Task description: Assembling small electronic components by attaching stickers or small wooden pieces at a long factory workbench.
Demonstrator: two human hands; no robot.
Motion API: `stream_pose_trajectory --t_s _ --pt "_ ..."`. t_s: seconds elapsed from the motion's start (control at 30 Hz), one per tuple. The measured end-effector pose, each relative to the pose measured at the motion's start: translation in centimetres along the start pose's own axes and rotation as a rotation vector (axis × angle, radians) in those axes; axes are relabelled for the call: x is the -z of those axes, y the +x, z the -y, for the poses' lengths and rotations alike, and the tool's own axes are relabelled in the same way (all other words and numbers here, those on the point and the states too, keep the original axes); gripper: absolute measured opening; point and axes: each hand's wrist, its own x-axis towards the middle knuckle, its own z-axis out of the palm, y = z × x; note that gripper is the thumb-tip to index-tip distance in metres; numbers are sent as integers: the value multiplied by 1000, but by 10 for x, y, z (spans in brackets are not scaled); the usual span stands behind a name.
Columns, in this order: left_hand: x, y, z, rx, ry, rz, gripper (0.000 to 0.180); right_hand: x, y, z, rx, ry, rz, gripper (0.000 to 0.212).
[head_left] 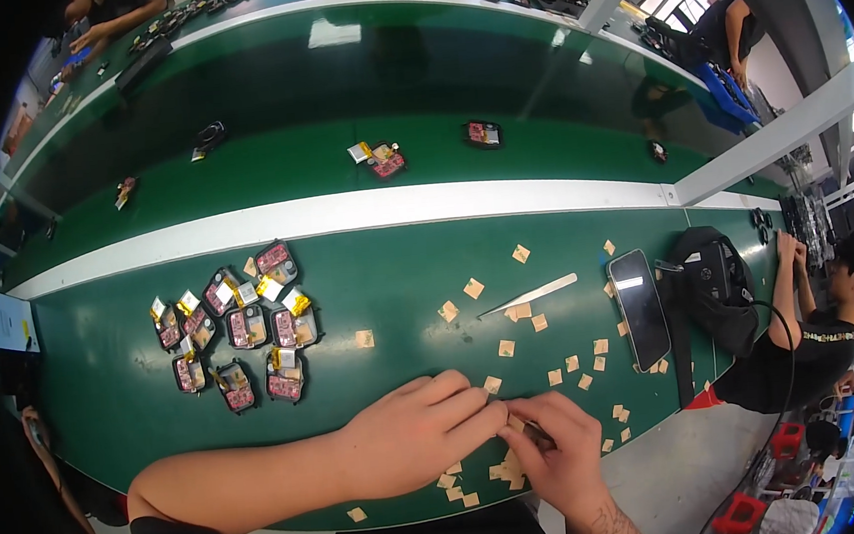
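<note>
My left hand (pixel 430 429) and my right hand (pixel 562 447) meet over the near edge of the green table (pixel 358 413). Both have their fingers pinched together at one spot; whatever small piece is between them is mostly covered by the fingers. Small tan square pieces (pixel 507 348) are scattered around and beneath the hands, with a denser heap (pixel 508 471) just under the right hand. Beyond them lie silver tweezers (pixel 530 295), pointing to the left. Left of the hands sits a cluster of small black housings (pixel 246 327) with red circuit boards and silver-and-yellow battery cells.
A dark phone (pixel 640 310) lies to the right, beside a black bag (pixel 711 280) with a cable. Behind a white rail (pixel 372 211) runs a lower green strip carrying a few more housings (pixel 483 134). Another person (pixel 814 337) sits at the right; others work at the far side.
</note>
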Motion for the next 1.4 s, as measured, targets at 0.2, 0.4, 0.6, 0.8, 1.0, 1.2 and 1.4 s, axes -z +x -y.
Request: stream_pose_trajectory --t_s 0.2,0.4,0.6,0.8,1.0,1.2,1.4 --pt "-2 -1 -1 4 1 -10 41 0 -1 -1 -10 -19 -1 24" --pt "1 2 -4 8 13 22 43 -4 -3 3 -6 9 -69 23" --pt "-1 0 -3 30 -18 -11 43 -6 2 7 20 -54 -74 20" --pt "1 0 -5 61 -41 0 43 -6 8 3 86 -82 -34 19" --pt "1 4 -9 23 -71 -91 38 11 1 -5 -125 187 3 32" --pt "12 7 -14 144 -92 -111 37 10 1 -5 -156 290 -2 26" --pt "10 17 -14 297 -366 -85 24 10 4 -7 42 262 -81 25"
